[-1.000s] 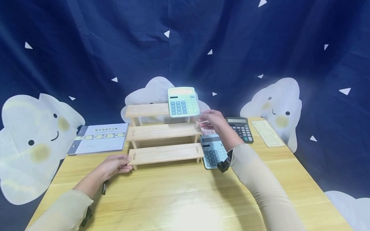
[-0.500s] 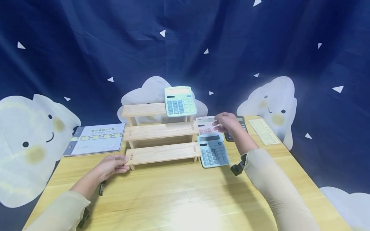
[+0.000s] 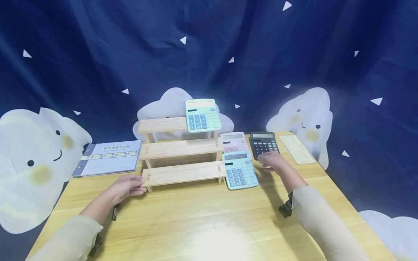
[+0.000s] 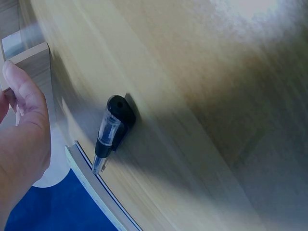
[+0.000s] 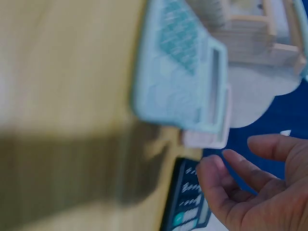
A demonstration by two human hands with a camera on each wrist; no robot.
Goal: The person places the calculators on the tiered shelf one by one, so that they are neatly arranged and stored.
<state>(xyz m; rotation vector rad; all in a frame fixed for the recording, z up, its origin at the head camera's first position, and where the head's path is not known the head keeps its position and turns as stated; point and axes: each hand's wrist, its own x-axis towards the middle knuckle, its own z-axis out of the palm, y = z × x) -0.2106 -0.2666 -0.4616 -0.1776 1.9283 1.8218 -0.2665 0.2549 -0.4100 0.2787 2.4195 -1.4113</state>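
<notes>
My left hand [image 3: 128,188] grips the left end of the lowest step of a three-tier wooden stand [image 3: 184,174]. In the left wrist view the thumb and fingers [image 4: 26,96] pinch that board's edge. With loosely bent fingers and nothing in them, my right hand [image 3: 273,161] hovers by the lower part of a black calculator [image 3: 262,139]. To its left lies a light blue calculator [image 3: 240,172], overlapping the lower part of a pink calculator [image 3: 233,139]. A mint green calculator [image 3: 203,116] leans upright on the right end of the top tier.
On the left of the table [image 3: 183,224] lies a grey-blue account book [image 3: 112,156]. A black and clear pen-like item [image 4: 110,130] lies near my left wrist. A printed paper slip [image 3: 296,149] is at the far right. A blue curtain hangs behind.
My right hand has moved from the stand's middle tier rightward and toward me, uncovering the pink and black calculators. The left hand stays at the stand.
</notes>
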